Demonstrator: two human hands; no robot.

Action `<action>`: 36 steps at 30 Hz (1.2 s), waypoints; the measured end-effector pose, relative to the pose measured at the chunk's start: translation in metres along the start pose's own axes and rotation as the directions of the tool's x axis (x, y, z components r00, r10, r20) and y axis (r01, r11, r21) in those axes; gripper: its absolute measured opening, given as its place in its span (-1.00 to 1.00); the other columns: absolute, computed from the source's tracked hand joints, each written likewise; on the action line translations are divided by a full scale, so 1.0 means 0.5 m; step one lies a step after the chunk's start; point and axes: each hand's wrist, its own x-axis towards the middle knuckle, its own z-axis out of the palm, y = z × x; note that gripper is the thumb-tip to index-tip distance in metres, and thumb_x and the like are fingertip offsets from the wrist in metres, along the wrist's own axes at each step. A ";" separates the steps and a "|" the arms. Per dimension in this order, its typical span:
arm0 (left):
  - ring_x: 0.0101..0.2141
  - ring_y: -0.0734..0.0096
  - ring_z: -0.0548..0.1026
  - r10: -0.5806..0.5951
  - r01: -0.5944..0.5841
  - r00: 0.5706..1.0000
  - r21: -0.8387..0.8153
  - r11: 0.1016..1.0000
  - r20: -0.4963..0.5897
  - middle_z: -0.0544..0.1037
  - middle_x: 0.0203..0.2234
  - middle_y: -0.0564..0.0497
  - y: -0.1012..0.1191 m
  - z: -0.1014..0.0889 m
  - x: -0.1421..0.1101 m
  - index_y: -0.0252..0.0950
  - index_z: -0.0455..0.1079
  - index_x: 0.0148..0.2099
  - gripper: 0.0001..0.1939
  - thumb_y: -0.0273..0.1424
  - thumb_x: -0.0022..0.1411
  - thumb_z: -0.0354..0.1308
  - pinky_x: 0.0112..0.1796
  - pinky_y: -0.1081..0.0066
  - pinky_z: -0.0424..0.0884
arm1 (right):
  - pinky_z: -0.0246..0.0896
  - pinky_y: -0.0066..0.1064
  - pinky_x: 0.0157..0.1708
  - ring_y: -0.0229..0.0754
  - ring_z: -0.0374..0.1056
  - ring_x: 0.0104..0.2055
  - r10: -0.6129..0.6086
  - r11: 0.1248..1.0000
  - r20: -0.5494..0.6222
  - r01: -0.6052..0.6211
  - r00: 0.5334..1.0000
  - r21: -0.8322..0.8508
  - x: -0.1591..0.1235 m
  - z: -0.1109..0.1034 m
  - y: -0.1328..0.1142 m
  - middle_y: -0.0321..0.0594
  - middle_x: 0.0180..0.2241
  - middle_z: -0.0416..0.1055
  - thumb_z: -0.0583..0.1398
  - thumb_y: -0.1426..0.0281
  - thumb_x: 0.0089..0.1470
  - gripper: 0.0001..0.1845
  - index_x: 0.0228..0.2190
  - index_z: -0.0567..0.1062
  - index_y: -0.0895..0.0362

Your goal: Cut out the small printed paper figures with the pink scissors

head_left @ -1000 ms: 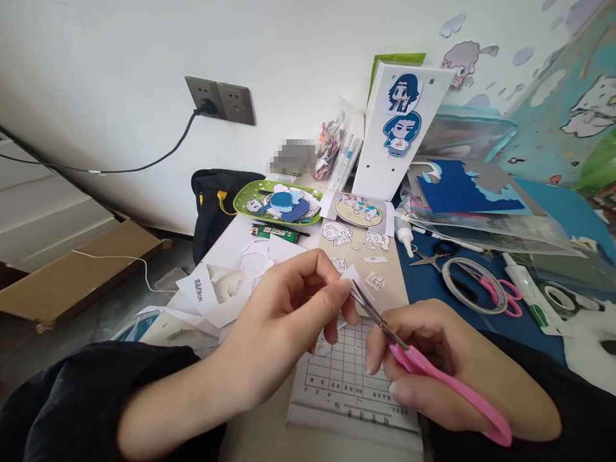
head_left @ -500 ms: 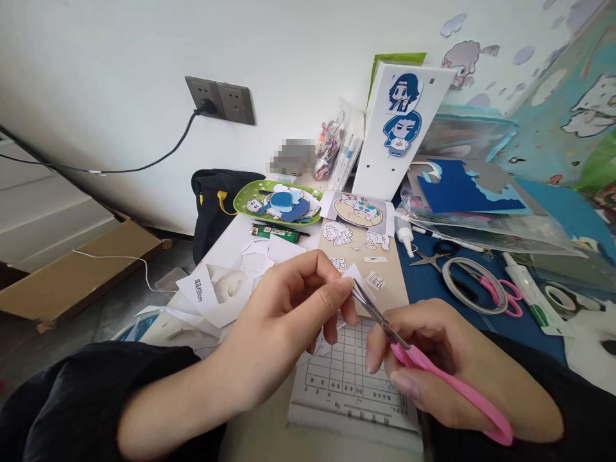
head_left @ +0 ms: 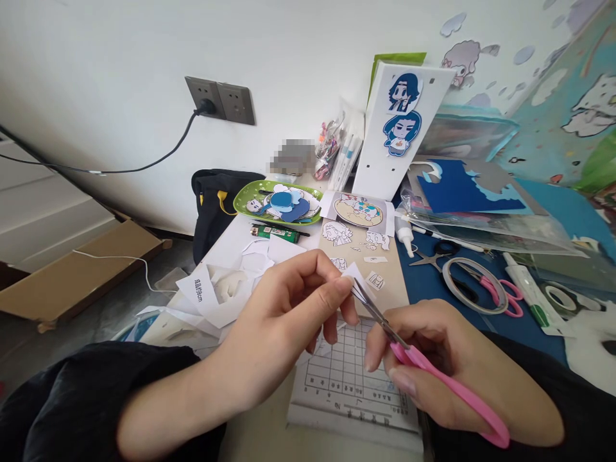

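Note:
My left hand [head_left: 298, 308] pinches a small piece of white paper [head_left: 353, 274] between thumb and forefinger. My right hand [head_left: 433, 359] is closed around pink-handled scissors [head_left: 452, 388], whose blades lie at the paper beside my left thumb tip. Below both hands lies a printed grid sheet [head_left: 346, 378]. Just beyond, on a beige board [head_left: 353, 250], rest several small line-drawn paper cutouts [head_left: 337, 232] and a printed picture of a round plate of figures [head_left: 360, 210]. The lower fingers of my left hand are partly hidden.
Paper scraps [head_left: 216, 289] pile at the left. A green tray [head_left: 248, 221] of blue and white cutouts stands behind. On the blue mat at right are a tape roll [head_left: 447, 282], black scissors [head_left: 433, 256] and a glue tube [head_left: 527, 282]. A white holder [head_left: 380, 154] stands at the back.
The pink handle of the scissors has shifted very slightly. Both hands keep almost the same place, and the paper stays pinched in my left hand.

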 end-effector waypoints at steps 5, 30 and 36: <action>-0.61 0.63 0.30 0.010 -0.010 1.000 0.005 1.000 0.002 0.44 -0.58 0.12 -0.001 0.000 0.001 -0.28 0.24 -0.44 -0.79 -0.35 0.25 0.04 -0.63 0.63 0.21 | -0.23 -0.53 -0.66 -0.40 -0.10 -0.64 0.031 0.999 -0.007 -0.032 0.999 -0.027 0.001 0.001 0.005 -0.43 -0.68 0.05 0.13 0.54 -0.18 -0.88 -0.48 0.43 0.18; -0.60 0.64 0.31 0.022 -0.022 1.000 0.001 1.000 0.003 0.44 -0.57 0.13 0.000 -0.002 -0.003 -0.29 0.23 -0.43 -0.80 -0.37 0.26 0.03 -0.62 0.63 0.22 | -0.28 -0.56 -0.70 -0.45 -0.16 -0.66 -0.001 1.000 -0.028 0.000 1.000 -0.030 0.004 0.003 0.009 -0.46 -0.68 0.02 0.15 0.57 -0.17 -0.88 -0.48 0.43 0.19; -0.60 0.63 0.31 0.011 -0.011 1.000 0.004 1.000 0.004 0.43 -0.57 0.13 0.000 -0.001 -0.001 -0.29 0.23 -0.43 -0.79 -0.36 0.26 0.04 -0.62 0.63 0.22 | -0.28 -0.57 -0.71 -0.45 -0.16 -0.67 -0.002 1.000 -0.014 0.002 1.000 -0.011 0.003 0.002 0.010 -0.47 -0.68 0.00 0.15 0.60 -0.18 -0.87 -0.48 0.43 0.19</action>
